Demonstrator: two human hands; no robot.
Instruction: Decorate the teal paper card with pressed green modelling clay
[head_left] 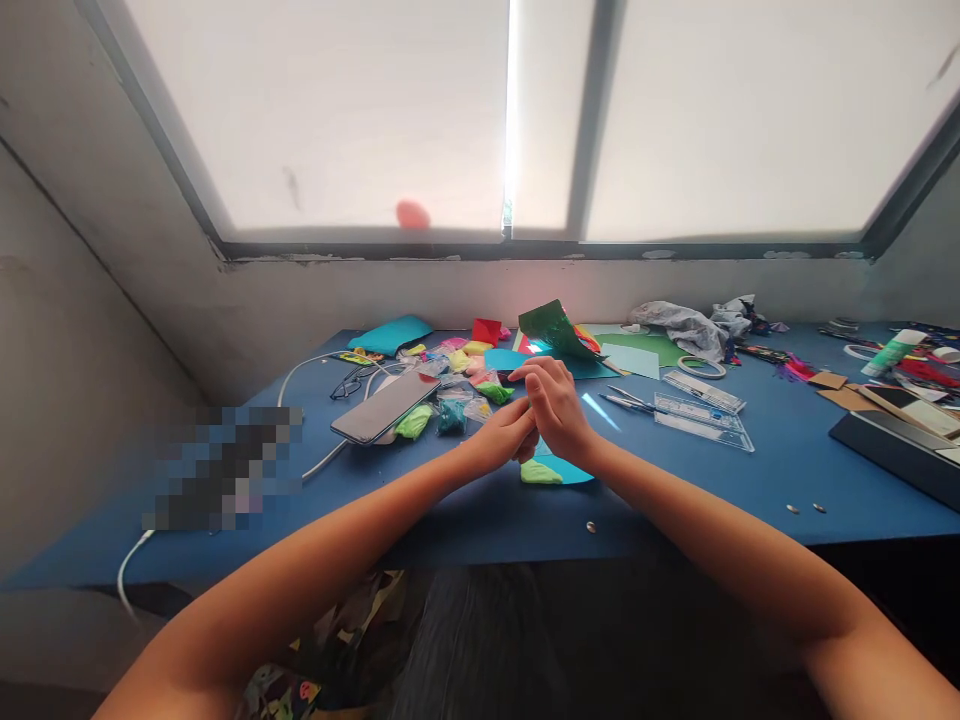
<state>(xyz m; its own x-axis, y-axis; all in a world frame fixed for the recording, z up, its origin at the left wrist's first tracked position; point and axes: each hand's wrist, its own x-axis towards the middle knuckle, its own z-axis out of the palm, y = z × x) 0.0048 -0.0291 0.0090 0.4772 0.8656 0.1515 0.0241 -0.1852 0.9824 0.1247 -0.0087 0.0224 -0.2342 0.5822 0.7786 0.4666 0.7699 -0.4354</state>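
Light-green clay is overlapping blue paper nearby. Left hand and right hand are meeting, fingers narrowly closed (I cannot tell whether around anything).

A bright blue sheet of paper is laid flat on the table, between four and five o'clock from the view's centre; its front edge is curved, and its far part is hidden. At its nine o'clock end, a yellow-green lump, apparently soft modelling clay, is set down, flattened, elongated and smooth, with its rounded edge turned towards six o'clock.
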